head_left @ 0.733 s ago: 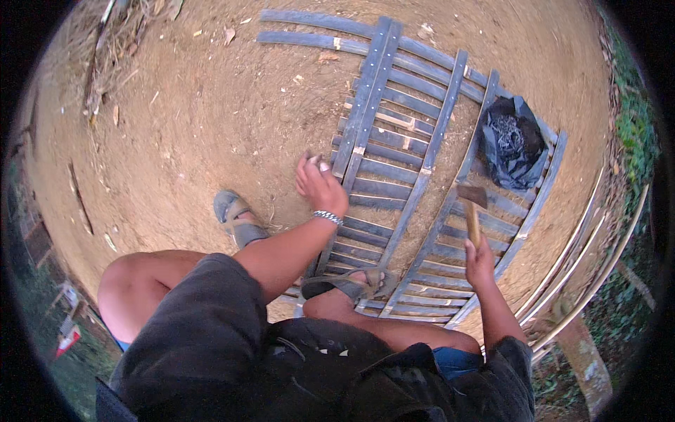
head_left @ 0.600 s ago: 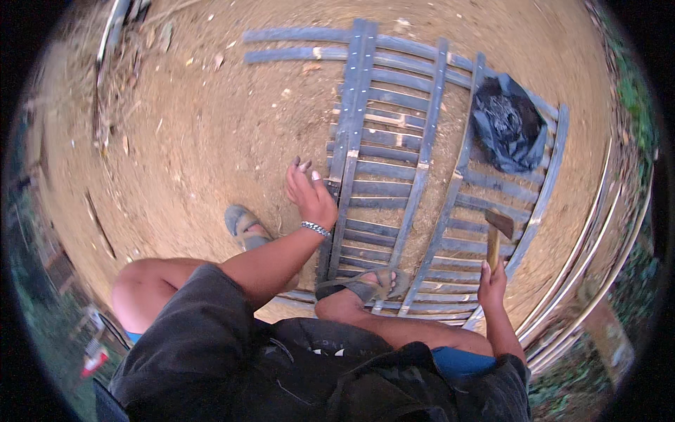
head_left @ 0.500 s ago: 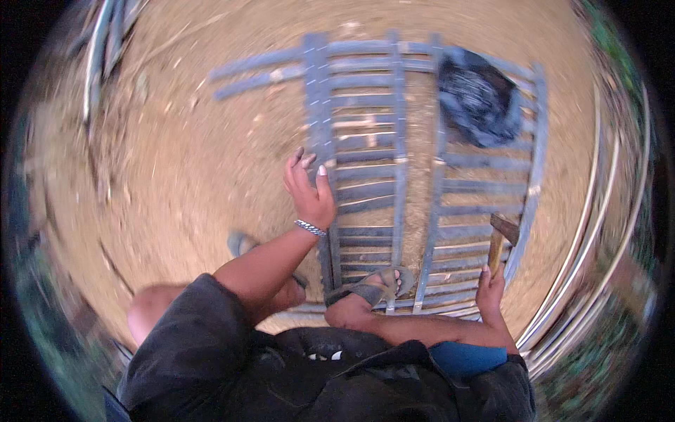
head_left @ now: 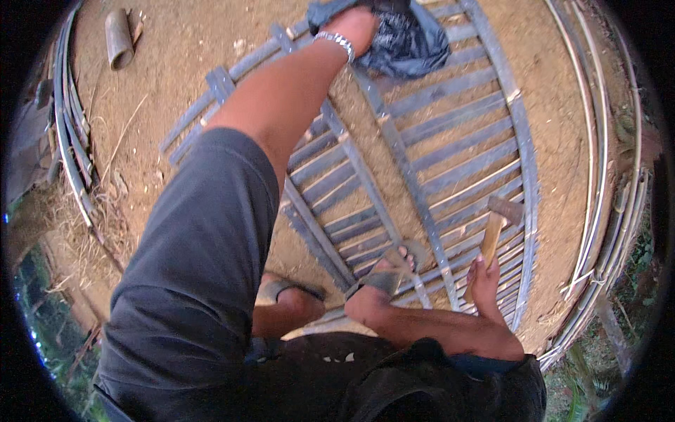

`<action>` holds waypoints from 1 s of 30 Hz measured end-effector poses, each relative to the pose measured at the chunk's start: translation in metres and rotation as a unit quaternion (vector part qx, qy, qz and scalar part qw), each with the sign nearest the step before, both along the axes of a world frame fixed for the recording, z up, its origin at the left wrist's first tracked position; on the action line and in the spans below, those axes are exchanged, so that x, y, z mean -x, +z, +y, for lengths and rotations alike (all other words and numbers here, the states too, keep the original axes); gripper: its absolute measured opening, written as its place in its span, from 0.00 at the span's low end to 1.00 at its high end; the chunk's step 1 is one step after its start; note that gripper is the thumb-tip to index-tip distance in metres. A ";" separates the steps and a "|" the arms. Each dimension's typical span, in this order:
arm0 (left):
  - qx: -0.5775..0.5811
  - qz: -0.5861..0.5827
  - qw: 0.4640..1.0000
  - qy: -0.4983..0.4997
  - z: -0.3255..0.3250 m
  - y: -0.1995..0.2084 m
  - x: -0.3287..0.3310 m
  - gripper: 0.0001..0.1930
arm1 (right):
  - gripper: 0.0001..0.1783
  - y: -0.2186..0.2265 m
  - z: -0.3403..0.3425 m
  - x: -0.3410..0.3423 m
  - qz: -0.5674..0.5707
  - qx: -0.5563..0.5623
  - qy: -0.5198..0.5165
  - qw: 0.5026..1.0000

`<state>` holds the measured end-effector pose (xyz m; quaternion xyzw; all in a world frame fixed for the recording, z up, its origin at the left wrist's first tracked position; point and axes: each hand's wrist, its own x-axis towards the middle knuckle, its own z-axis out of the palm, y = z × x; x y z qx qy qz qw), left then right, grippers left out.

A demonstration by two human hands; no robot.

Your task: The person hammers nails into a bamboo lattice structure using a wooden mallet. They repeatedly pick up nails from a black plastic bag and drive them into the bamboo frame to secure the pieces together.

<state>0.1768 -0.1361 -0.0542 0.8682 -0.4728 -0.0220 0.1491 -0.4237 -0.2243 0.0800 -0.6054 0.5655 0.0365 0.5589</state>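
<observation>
My left hand (head_left: 362, 29), a chain bracelet at its wrist, reaches to the far side and is partly inside a black plastic bag (head_left: 415, 46). Its fingers are hidden by the bag. The bag lies on a slatted frame (head_left: 457, 88) of grey-painted strips, flat on the dirt. Down at the near right, my right hand (head_left: 484, 285) is closed around the wooden handle of a hammer (head_left: 493, 235). The metal head points away from me, over the right panel of the frame.
My sandalled foot (head_left: 383, 280) is at the near end of the frame. Long bamboo poles (head_left: 619, 232) lie along the right side. More curved poles (head_left: 67, 126) lie at the left, with a short tube (head_left: 119, 41) at the far left.
My left hand has moved forward and right, from above the frame's left edge to the bag. The right hand still holds the hammer. The view has turned and shifted.
</observation>
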 end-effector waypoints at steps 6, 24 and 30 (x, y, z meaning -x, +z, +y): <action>0.029 0.025 0.999 0.027 -0.006 -0.001 -0.004 0.10 | 0.12 0.012 0.000 -0.014 0.031 0.009 0.014 0.999; -0.065 0.044 0.997 0.002 -0.028 0.010 -0.004 0.15 | 0.15 -0.006 -0.013 -0.062 0.013 -0.048 0.118 0.992; -0.035 0.098 0.991 0.085 -0.025 0.028 -0.015 0.13 | 0.10 -0.015 -0.012 -0.071 -0.005 -0.059 0.135 0.989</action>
